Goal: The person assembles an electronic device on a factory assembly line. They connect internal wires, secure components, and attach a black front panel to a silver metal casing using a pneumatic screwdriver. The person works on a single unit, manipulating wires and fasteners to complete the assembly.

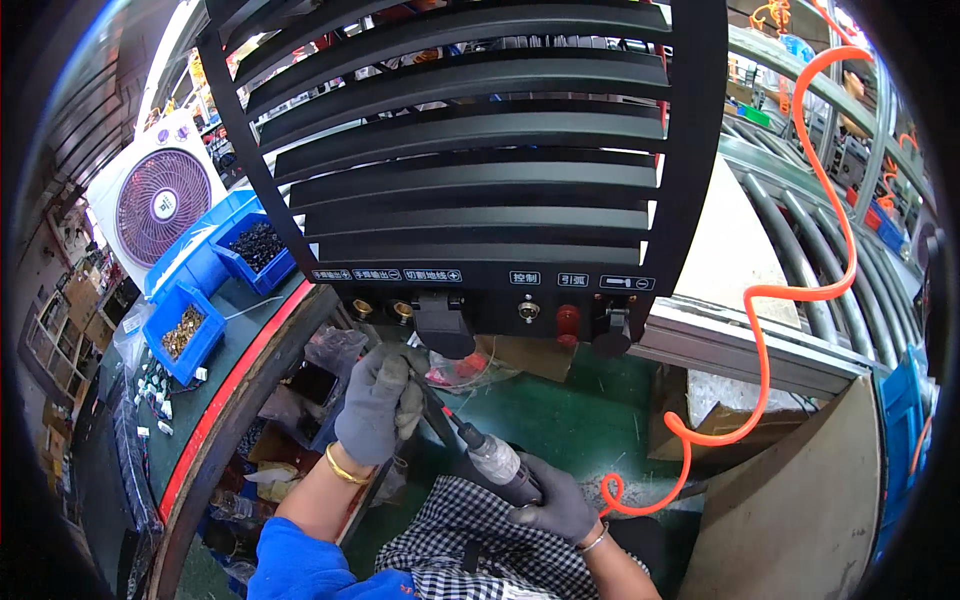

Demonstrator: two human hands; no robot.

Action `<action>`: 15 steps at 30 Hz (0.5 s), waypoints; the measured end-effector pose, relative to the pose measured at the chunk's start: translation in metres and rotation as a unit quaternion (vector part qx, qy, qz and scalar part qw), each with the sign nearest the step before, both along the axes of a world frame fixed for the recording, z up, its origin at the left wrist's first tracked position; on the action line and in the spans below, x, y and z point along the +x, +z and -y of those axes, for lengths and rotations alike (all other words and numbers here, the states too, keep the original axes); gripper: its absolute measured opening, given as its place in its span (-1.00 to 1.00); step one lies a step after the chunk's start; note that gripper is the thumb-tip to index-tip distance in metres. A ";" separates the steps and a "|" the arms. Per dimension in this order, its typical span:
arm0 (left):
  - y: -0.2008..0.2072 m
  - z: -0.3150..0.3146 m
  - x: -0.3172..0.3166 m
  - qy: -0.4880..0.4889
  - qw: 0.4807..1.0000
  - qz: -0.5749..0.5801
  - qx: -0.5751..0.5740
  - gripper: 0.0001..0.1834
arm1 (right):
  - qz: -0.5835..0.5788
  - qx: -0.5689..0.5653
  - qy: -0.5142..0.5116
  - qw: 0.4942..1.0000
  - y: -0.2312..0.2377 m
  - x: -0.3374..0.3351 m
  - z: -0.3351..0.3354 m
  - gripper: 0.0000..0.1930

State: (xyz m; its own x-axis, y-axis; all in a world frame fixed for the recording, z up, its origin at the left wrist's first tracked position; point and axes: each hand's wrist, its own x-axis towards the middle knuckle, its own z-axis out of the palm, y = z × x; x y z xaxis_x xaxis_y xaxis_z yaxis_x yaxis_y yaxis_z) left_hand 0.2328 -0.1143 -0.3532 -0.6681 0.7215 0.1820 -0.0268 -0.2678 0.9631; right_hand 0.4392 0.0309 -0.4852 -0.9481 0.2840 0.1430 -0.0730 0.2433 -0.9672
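A black louvred metal panel (470, 180) stands upright before me, part of a machine housing. Along its lower edge are brass sockets (362, 308), a black flap cover (443, 325), a round metal connector (528, 311) and a red terminal (568, 324). Just below the sockets, my left hand (378, 400), in a grey glove, is closed, with a dark strip beside its fingers; what it grips is unclear. Lower and to the right, my gloved right hand (560, 503) is wrapped round a power screwdriver (497, 464), its bit slanting up and left towards the left hand.
An orange coiled air hose (765, 350) hangs at the right, beside a roller conveyor (800, 250). At the left, a green bench with a red edge (235, 395) holds blue bins of small parts (185, 335) and a white fan (160, 195). A tan board (790, 500) stands lower right.
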 end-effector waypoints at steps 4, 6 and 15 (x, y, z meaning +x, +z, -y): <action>0.004 0.006 -0.007 0.015 0.994 -0.107 -0.011 -0.58 | -0.010 0.005 0.019 1.000 0.007 -0.001 0.001 -0.01; 0.008 0.009 -0.006 0.025 0.992 -0.121 -0.013 -0.58 | -0.013 0.004 0.029 0.999 0.007 -0.002 0.001 -0.04; 0.016 0.011 -0.004 0.014 0.999 -0.011 0.043 -0.63 | -0.012 -0.021 0.027 0.999 0.005 -0.014 0.011 0.06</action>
